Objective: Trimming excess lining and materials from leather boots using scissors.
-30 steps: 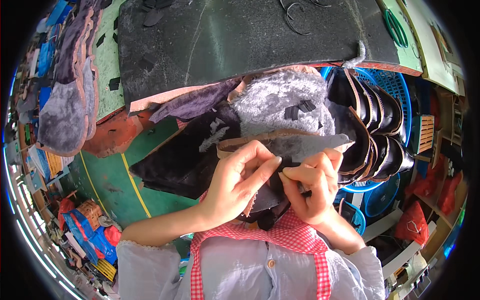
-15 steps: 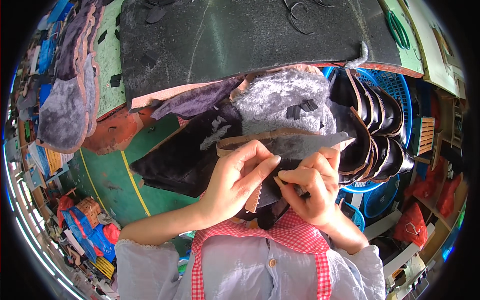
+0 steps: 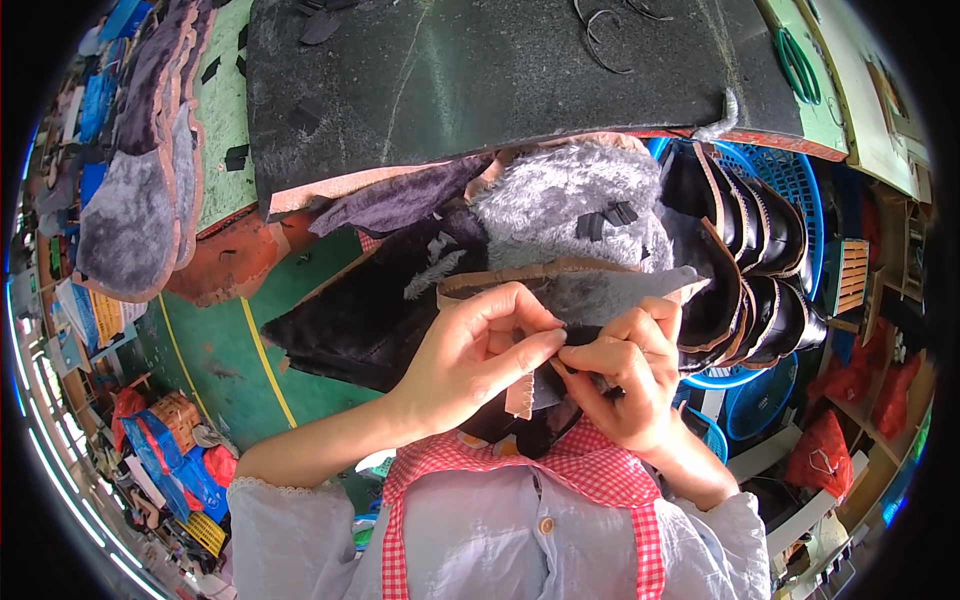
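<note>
My left hand [image 3: 490, 350] and my right hand [image 3: 632, 372] meet over my lap with fingertips almost touching. Both are closed in a pinch at the dark edge of a fur-lined shoe upper [image 3: 605, 296]. It is a black and grey piece with a tan border, its grey fur facing up beyond my fingers. Below my left thumb hangs a tan, jagged-edged end [image 3: 519, 396] of it. A tiny dark bit shows between the fingertips; what it is I cannot make out. Under the piece lie black fur-lined uppers [image 3: 370, 310] and a light grey fur piece [image 3: 560, 200].
Ahead stands a bench with a dark worktop [image 3: 500, 80], holding black scraps. Stacked black shoe uppers [image 3: 765, 215] fill a blue basket [image 3: 815, 190] at right. Grey-purple fur pieces [image 3: 125, 240] hang over the bench's left side. Green floor [image 3: 215, 360] shows at left.
My left thumb and forefinger have moved right, up to the right fingertips, and the hanging tan end has shifted slightly right. My right hand stays nearly in place.
</note>
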{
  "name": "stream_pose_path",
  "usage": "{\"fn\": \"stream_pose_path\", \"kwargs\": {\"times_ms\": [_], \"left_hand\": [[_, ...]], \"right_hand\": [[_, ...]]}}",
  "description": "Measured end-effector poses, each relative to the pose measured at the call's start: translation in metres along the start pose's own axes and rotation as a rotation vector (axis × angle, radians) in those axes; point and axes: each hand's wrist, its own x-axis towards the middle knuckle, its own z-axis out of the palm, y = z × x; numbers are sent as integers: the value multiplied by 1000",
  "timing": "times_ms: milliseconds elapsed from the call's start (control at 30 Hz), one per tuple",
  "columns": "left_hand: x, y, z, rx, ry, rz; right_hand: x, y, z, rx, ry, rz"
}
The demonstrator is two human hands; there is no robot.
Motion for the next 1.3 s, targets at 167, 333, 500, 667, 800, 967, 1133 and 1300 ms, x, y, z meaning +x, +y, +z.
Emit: {"fn": "stream_pose_path", "kwargs": {"times_ms": [167, 333, 500, 667, 800, 967, 1133, 1300], "left_hand": [[3, 5, -3, 24, -21, -52], [6, 3, 1, 50, 109, 80], [10, 19, -4, 494, 38, 242], [29, 50, -21, 799, -473, 55], [16, 95, 3, 776, -78, 541], [9, 136, 31, 409, 338, 1082], [68, 96, -21, 341, 327, 947], [58, 83, -41, 193, 65, 537]], "right_hand": [[5, -1, -8, -66, -40, -57], [12, -7, -13, 42, -113, -95], [3, -4, -16, -41, -5, -147], [12, 1, -19, -64, 75, -251], [49, -22, -60, -161, 257, -234], [94, -48, -93, 101, 192, -153], [147, 4, -39, 86, 116, -7], [156, 9, -14, 261, 128, 18]]}}
